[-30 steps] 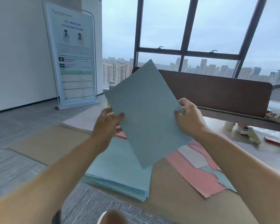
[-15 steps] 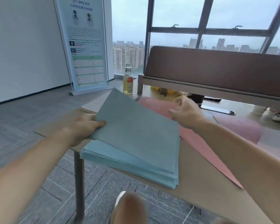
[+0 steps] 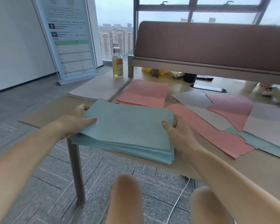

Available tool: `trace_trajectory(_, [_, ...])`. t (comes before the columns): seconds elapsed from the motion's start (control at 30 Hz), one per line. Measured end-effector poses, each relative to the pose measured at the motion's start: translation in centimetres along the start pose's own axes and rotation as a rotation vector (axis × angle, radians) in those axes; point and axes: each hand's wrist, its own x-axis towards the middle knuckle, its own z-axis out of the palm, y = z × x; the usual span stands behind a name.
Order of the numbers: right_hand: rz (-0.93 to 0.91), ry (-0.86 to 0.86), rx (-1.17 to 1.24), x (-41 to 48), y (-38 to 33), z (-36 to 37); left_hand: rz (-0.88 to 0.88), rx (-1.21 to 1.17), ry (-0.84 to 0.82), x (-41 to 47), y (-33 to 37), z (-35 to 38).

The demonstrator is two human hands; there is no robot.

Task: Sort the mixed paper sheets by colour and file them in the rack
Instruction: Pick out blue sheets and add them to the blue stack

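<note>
The left hand (image 3: 75, 121) and right hand (image 3: 179, 132) each gripped a side of the blue stack (image 3: 128, 128) at the tabletop's (image 3: 225, 165) near-left corner, thumbs on top.

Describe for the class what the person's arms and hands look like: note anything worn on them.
Left forearm and right forearm are bare; no sleeves show. Left hand and right hand wear no gloves; no ring, watch or bracelet is visible.

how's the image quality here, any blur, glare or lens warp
Head view: soft, even daylight, no glare or hard shadows; wide-angle lens bends the window frame and banner; blue stack fairly sharp; knees and the shoe at the right edge are blurred.
</note>
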Motion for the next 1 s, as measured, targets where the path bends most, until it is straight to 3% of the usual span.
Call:
trace_trajectory(0.27, [-0.182,-0.036,-0.369,-2.6,0.3,0.2,0.087,0.303,0.114,-0.9,-0.6,1.1])
trace_trajectory(0.47, [-0.304,-0.249,-0.68,-4.1,0.3,-0.3,0.176,0.21,0.121,-2.4,-1.2,2.1])
trace_trajectory(1.0, [-0.337,-0.28,-0.727,-4.7,0.6,-0.3,0.348,0.355,0.375,-3.7,-1.3,3.8])
